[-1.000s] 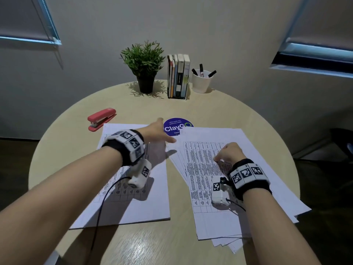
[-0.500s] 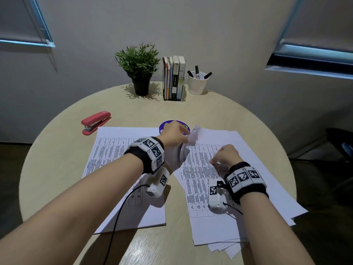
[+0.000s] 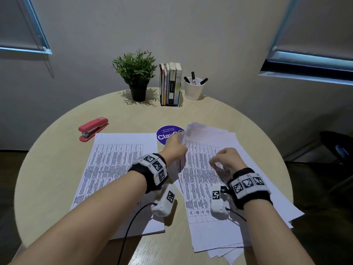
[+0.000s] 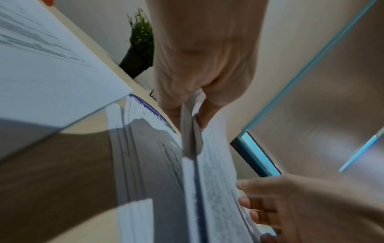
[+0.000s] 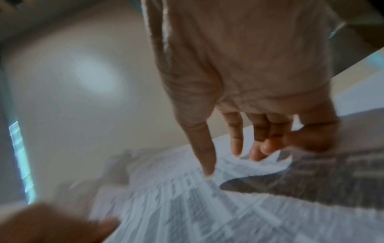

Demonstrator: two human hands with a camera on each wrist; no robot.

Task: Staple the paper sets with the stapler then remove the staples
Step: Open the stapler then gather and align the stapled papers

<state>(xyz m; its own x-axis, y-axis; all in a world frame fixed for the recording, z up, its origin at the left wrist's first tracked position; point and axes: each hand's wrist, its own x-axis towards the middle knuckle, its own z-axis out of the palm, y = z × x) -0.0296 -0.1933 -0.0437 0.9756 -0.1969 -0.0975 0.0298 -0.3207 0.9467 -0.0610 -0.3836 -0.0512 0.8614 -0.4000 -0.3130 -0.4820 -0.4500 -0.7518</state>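
A red stapler (image 3: pixel 93 128) lies at the table's far left. One printed paper set (image 3: pixel 116 169) lies flat in front of it. To its right sits a loosely fanned pile of printed sheets (image 3: pixel 202 190). My left hand (image 3: pixel 176 147) pinches the left edge of several top sheets of that pile and holds it raised; the left wrist view shows thumb and fingers clamped on the sheet edges (image 4: pixel 192 115). My right hand (image 3: pixel 224 159) rests fingertips-down on the pile's top sheet, its fingers (image 5: pixel 236 139) fairly straight and holding nothing.
A purple round sticker (image 3: pixel 166 133) is on the table beyond my left hand. At the back stand a potted plant (image 3: pixel 136 73), a row of books (image 3: pixel 171 84) and a white cup of markers (image 3: pixel 193 87). The round table's rim (image 3: pixel 275 150) curves close on the right.
My left hand left the left paper set, crossed to the right pile, took hold of its left edge and lifted it. My right hand stayed on the pile.
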